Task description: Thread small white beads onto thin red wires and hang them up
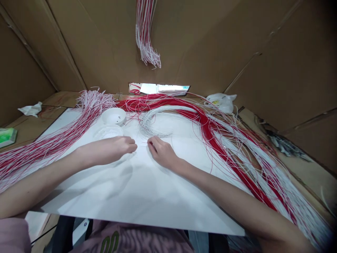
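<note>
My left hand (pixel 123 144) is closed in a pinch over the white board (pixel 147 196); what its fingertips hold is hidden, and a small whitish bit shows under them. Facing it a short gap away, my right hand (pixel 162 151) pinches a thin red wire (pixel 143 142), whose faint end points toward my left hand. Just behind my right hand lies a curved bundle of white wires (pixel 149 121). Beside my left hand stand a white bowl (pixel 109 130) with small white pieces and, behind it, a second white bowl (pixel 113 114) with dark specks.
A thick bundle of red wires (pixel 207 130) arcs across the back and down the right side with white ones. Red-and-white wires with white tips (pixel 96 100) lie leftward. Another bunch (pixel 147 45) hangs above. Cardboard walls (pixel 200 45) enclose the board; a plastic bag (pixel 222 102) sits back right.
</note>
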